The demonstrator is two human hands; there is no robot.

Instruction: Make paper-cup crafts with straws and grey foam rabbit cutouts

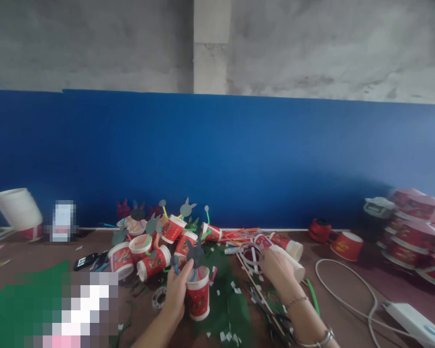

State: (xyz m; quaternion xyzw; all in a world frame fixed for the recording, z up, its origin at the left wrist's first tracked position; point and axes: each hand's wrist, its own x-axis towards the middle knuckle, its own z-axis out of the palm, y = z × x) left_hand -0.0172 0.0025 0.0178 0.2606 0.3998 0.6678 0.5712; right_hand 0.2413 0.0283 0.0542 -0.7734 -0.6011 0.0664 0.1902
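Observation:
My left hand [176,289] is wrapped round a red and white paper cup [198,296] that stands upright on green felt [226,299]; a grey paper shape on a stick [195,253] pokes out of the cup. My right hand [275,268] reaches forward with its fingers curled over a heap of sticks, straws and white tape rings [250,253]. Whether those fingers hold anything is hidden. A bracelet circles the right wrist.
A pile of similar decorated cups [152,244] lies behind the left hand. Stacked red bowls [416,237] sit at the right, a lone red bowl [347,245] near them. A white cable [351,290] and power strip [416,321] lie front right. A blue wall backs the table.

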